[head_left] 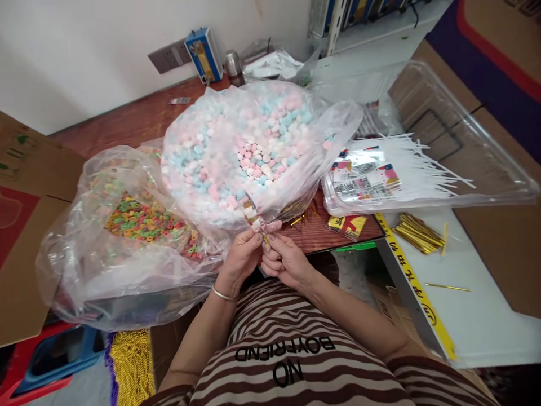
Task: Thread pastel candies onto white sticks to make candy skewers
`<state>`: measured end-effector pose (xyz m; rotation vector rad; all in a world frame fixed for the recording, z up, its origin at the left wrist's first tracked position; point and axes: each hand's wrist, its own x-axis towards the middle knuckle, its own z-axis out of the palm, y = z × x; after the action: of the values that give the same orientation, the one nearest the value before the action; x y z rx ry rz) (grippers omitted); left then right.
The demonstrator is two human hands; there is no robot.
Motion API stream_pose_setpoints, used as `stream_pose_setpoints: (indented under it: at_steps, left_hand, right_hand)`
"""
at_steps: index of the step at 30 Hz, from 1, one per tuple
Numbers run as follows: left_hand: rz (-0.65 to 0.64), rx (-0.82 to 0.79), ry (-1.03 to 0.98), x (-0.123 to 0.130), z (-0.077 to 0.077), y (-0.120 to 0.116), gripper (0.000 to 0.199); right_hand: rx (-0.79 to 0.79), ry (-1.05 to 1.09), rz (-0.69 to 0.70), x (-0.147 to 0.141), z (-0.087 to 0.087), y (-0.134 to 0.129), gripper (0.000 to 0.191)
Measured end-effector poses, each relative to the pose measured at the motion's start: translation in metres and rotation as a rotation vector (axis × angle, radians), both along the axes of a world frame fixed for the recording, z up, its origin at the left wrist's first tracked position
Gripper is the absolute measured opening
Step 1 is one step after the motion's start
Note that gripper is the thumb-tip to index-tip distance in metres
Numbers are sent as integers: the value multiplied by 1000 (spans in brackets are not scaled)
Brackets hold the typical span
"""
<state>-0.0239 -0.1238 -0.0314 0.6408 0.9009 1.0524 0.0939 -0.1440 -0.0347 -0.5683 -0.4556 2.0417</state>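
Note:
My left hand (243,254) pinches the lower end of a small printed clear bag (250,211), which points up and away from me. My right hand (287,259) is closed at the same end, its fingers curled around a bit of gold tie (266,239). Both hands meet in front of my body at the table edge. Just beyond them lies a large open plastic bag of pink, white and blue candies (257,163). To its left is a clear bag of colourful ring-shaped cereal (147,220).
At right, a clear plastic tray (499,194) holds white sticks (414,169) and printed bags. Gold twist ties (420,232) lie on the white surface, near a yellow packet (347,226). Cardboard boxes flank both sides. A blue box (204,55) and metal cup (233,63) stand behind.

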Motion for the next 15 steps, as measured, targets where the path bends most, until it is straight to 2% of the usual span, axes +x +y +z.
stream_pose_setpoints:
  at_steps: [3,5,6,8,9,11,13,15]
  left_hand:
    - [-29,45,-30,-2,-2,-7,30]
    - [-11,86,3,-3,3,-8,29]
    - [23,117,24,-4,6,-7,28]
    - [141,192,66,-12,12,-4,25]
    - [211,232,83,-17,14,-1,24]
    - [309,278,106,-27,17,3,23]
    - [336,281,127,-33,16,5,21]
    - [332,269,139,-33,11,3,21]
  right_hand:
    - [-8,84,154,4,0,-6,40]
    - [77,-64,164,11,-6,-8,40]
    - [150,-215,131,17,-10,-9,38]
    - [308,-623,-24,33,-22,-8,32]
    - [351,-842,-159,43,-29,-6,29]
    - [338,-1171,-429,62,-42,0,26]
    - [310,-1342,-573,78,-54,10,28]
    - [318,-1435,-606,87,-61,23,34]
